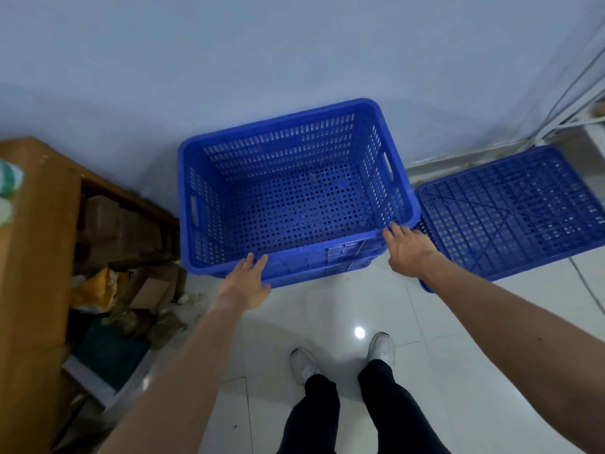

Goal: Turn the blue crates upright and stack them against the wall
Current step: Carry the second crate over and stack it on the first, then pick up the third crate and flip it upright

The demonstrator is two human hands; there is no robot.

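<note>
Lengthwise along wall [229, 60], upright crate [278, 149]; left hand [247, 283], right hand [407, 249] touch rim [304, 252], fingers [250, 260] straight.

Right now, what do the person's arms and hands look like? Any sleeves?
No sleeves: the left arm and right arm are bare all the way up the picture. The left hand and right hand wear no gloves, watch or rings that I can see. The person wears dark trousers and white shoes.

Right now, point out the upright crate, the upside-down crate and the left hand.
upright crate [294, 198]: head view, perforated floor inside
upside-down crate [510, 211]: head view, ribbed underside
left hand [247, 283]: head view, back of hand
</note>
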